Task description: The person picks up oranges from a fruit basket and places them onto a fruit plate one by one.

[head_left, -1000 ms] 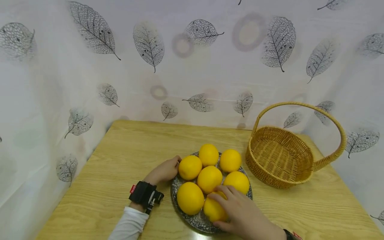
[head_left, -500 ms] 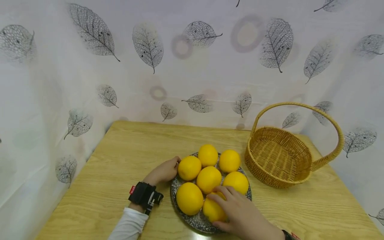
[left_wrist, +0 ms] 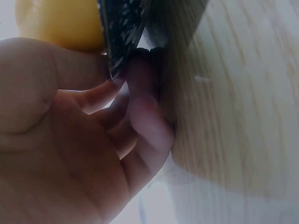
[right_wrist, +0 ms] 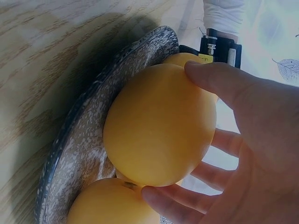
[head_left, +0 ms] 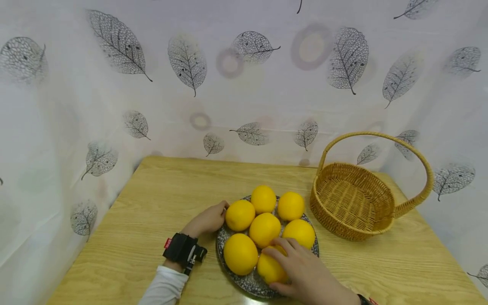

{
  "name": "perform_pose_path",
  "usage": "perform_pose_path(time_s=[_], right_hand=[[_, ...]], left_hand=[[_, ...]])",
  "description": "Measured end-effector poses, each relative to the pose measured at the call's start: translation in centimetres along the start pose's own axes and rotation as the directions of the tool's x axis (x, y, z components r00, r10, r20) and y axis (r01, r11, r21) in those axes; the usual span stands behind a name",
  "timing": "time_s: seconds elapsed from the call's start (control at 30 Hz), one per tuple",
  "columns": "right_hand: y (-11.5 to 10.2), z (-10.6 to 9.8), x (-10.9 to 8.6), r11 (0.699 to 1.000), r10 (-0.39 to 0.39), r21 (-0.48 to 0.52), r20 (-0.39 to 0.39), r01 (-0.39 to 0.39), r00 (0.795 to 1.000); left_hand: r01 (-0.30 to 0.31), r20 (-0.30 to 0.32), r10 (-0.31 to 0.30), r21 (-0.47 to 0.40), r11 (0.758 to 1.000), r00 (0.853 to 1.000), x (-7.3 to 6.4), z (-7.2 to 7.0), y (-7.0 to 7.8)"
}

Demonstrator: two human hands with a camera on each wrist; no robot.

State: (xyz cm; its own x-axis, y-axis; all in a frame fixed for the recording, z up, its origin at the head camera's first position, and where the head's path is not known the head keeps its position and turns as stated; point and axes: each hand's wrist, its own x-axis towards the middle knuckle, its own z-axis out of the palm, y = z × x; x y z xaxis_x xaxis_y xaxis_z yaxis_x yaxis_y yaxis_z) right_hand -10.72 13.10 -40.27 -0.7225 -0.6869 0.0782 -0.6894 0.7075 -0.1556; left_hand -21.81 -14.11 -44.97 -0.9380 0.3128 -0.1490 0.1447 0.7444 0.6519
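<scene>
Several yellow-orange oranges sit on a dark speckled plate (head_left: 249,283) near the front of the table. At the plate's left side, my left hand (head_left: 207,219) grips the rim. In the left wrist view the thumb lies over the rim (left_wrist: 122,28) and the curled fingers are beneath it, against the tabletop. My right hand (head_left: 306,273) reaches over the plate's front right and holds the nearest orange (right_wrist: 159,126), thumb on one side and fingers round the other. That orange is low over the plate, among the others. In the right wrist view another orange (right_wrist: 110,205) lies beside it.
A wicker basket (head_left: 352,231) with a tall arched handle stands to the right of the plate, and its woven bottom shows bare. The wooden table (head_left: 164,186) ends at the back against a leaf-print curtain (head_left: 213,93).
The head view has shifted slightly, so everything sits a little lower and further left. Both hands keep their places on the plate rim and the orange.
</scene>
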Motion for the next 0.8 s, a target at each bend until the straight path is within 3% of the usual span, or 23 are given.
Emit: perform_pose_path(time_s=[0.27, 0.6, 0.67, 0.73, 0.8], right_hand=[[0.0, 0.1, 0.0, 1.0, 0.021, 0.007, 0.006, -0.021, 1.0], [0.5, 0.2, -0.1, 0.997, 0.032, 0.075, 0.009, -0.033, 0.999], [0.6, 0.1, 0.0, 0.995, 0.048, 0.092, -0.032, -0.045, 0.998], [0.7, -0.3, 0.3, 0.992, 0.075, 0.103, -0.086, -0.066, 0.993], [1.0, -1.1, 0.9, 0.99, 0.102, 0.112, -0.14, -0.087, 0.985]], left_hand=[[-0.004, 0.014, 0.004, -0.005, 1.0, 1.0, 0.4, 0.0, -0.4], [0.037, 0.032, -0.036, -0.024, 0.999, 0.999, 0.4, -0.3, -0.6], [0.038, -0.01, -0.037, 0.046, 0.998, 0.999, 0.2, -0.8, -0.6], [0.055, -0.095, -0.043, 0.124, 0.991, 0.995, -0.2, -1.5, -0.4], [0.085, -0.223, -0.039, 0.198, 0.976, 0.974, -0.9, -2.4, -0.1]])
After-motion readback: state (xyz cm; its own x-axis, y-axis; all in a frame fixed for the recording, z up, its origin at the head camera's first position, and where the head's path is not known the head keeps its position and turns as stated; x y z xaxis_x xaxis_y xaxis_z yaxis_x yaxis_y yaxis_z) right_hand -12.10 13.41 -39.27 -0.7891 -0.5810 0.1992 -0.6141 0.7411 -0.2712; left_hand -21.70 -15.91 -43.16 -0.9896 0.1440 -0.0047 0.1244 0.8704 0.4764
